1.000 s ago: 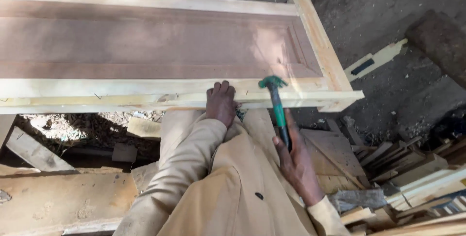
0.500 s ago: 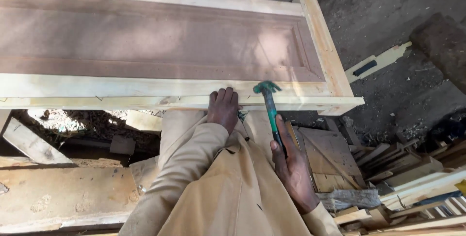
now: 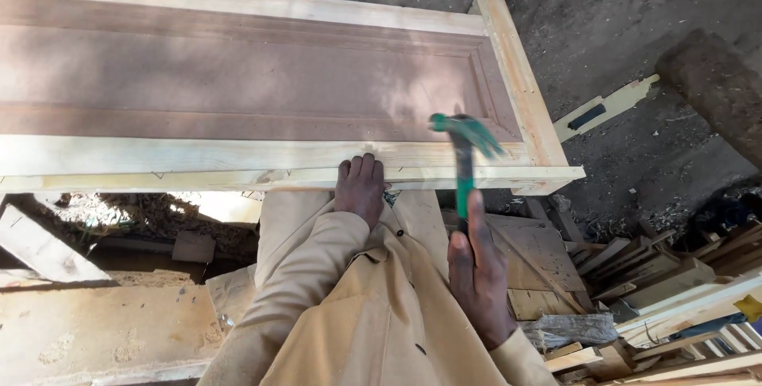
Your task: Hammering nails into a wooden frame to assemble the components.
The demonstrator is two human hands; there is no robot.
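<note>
A long pale wooden frame (image 3: 262,170) with a reddish-brown recessed panel (image 3: 238,76) lies across in front of me. My left hand (image 3: 361,189) rests on the frame's near rail, fingers curled over its edge, gripping nothing. My right hand (image 3: 476,275) grips a green claw hammer (image 3: 464,156) by the handle. The hammer head is raised and blurred above the near rail, just right of my left hand. Tan sleeves cover both arms.
Offcuts and stacked wood strips (image 3: 675,291) lie at the lower right. A plank (image 3: 95,330) lies at the lower left, with sawdust and scraps beneath the frame. Bare dirt ground (image 3: 635,21) lies beyond, with a pale wood piece (image 3: 607,107) on it.
The hammer head has lifted off the near rail and now blurs above it. My left hand stays on the rail's edge. The camera view has shifted slightly.
</note>
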